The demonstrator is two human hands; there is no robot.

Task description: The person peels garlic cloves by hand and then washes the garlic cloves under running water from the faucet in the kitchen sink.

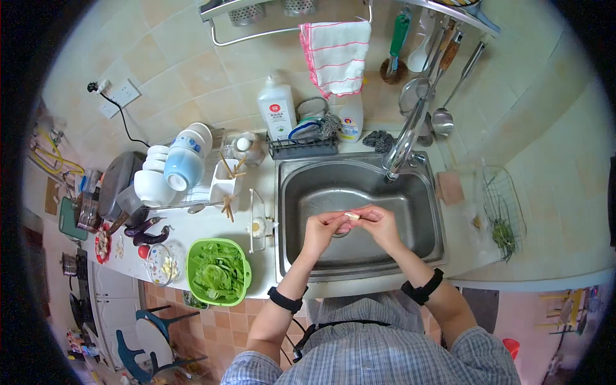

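Over the sink my two hands meet and pinch a small whitish garlic clove. My left hand grips it from the left with closed fingertips. From the other side, the fingers of my right hand are closed on the same clove. Part of it is hidden by the fingertips. To the left on the counter, a glass bowl holds several pale peeled cloves. Beside it stands a green basin full of leafy greens.
A faucet reaches over the sink's back right. Left are stacked bowls, a chopstick holder, eggplants and a tomato. A wire basket with green stalks sits right. Utensils and a towel hang behind.
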